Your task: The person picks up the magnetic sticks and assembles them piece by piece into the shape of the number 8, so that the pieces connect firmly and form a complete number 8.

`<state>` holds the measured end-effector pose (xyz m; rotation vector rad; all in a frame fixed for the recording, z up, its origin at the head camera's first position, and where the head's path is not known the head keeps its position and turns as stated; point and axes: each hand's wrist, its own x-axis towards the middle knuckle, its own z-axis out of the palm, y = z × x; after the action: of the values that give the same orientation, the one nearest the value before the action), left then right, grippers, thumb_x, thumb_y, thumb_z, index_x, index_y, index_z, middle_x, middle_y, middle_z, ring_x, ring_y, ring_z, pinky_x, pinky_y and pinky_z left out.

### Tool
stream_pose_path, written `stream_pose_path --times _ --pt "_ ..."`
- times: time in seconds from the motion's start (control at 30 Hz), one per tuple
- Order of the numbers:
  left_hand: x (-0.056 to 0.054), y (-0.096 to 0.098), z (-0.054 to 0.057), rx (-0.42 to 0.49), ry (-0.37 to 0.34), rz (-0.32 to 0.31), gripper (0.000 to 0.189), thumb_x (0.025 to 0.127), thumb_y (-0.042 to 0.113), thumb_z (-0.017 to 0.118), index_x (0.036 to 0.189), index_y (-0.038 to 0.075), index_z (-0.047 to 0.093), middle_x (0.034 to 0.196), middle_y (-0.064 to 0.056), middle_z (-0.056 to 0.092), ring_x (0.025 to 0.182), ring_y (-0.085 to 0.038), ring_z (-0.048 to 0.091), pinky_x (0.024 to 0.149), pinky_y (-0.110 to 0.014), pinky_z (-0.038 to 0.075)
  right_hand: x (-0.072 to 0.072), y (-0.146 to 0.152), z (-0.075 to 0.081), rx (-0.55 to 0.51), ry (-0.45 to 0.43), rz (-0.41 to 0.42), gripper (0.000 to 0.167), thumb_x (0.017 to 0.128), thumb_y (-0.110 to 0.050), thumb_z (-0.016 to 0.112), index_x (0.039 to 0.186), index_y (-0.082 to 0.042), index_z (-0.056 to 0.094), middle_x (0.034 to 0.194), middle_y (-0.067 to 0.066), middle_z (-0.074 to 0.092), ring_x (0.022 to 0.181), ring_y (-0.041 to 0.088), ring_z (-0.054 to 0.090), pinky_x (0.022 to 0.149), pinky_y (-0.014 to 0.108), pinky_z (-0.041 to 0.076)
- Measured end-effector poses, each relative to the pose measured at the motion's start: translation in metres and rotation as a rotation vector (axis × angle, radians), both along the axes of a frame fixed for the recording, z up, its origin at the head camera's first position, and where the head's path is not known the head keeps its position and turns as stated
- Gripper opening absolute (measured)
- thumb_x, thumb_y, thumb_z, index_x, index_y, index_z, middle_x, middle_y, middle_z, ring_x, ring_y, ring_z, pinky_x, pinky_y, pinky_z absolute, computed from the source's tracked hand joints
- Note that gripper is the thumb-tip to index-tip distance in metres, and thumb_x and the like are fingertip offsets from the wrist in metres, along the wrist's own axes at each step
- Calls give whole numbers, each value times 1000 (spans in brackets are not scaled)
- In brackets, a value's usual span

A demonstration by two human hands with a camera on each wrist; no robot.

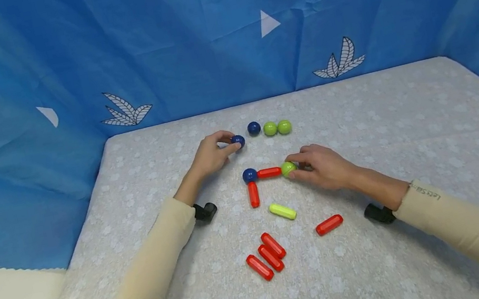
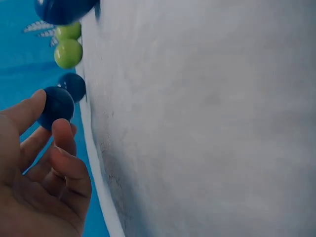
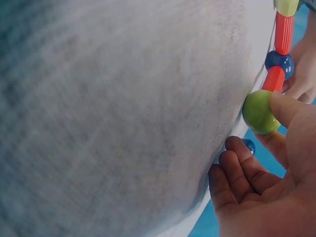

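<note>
Here, the left hand pinches a smooth, glossy navy ball at twelve o'clock from a matching corner ball, whose faceted red rods point to three and six o'clock. The right hand pinches a shiny lime-green ball at the three-o'clock rod's far end, over a flower-patterned tablecloth.

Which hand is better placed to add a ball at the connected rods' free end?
Probably the left hand: it pinches a loose blue ball, while the right hand holds the green ball at the other end.
</note>
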<state>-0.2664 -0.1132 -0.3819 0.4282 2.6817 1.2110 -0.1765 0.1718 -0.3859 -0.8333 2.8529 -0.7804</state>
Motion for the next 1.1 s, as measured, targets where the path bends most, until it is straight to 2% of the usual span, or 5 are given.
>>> stream_pose_path --times 0.3,0.53,0.8,1.1 --pt "39 -16 4 87 45 -42 38 96 33 67 126 11 63 115 -5 64 69 -23 59 61 -34 48 0 1 -2 5 -1 -5 36 94 -29 69 124 -9 67 89 0 58 81 18 51 71 36 43" --pt "71 -32 12 96 26 -112 34 94 30 70 123 13 65 113 -3 65 65 -25 58 54 -32 44 -1 0 -3 6 -1 -9 36 95 -29 68 125 -9 67 90 1 59 82 18 51 71 36 43" --pt "98 -40 12 61 -34 -249 33 91 27 74 121 16 68 114 -1 66 66 -18 53 54 -28 40 -1 0 -3 4 1 -10 36 95 -28 68 125 -8 67 90 1 59 81 18 51 71 36 43" --pt "119 -34 4 72 -66 -395 33 88 27 77 119 19 69 112 2 66 67 -16 52 54 -26 41 0 -1 -5 8 13 -6 35 94 -28 69 124 -8 67 88 0 58 80 18 51 70 35 43"
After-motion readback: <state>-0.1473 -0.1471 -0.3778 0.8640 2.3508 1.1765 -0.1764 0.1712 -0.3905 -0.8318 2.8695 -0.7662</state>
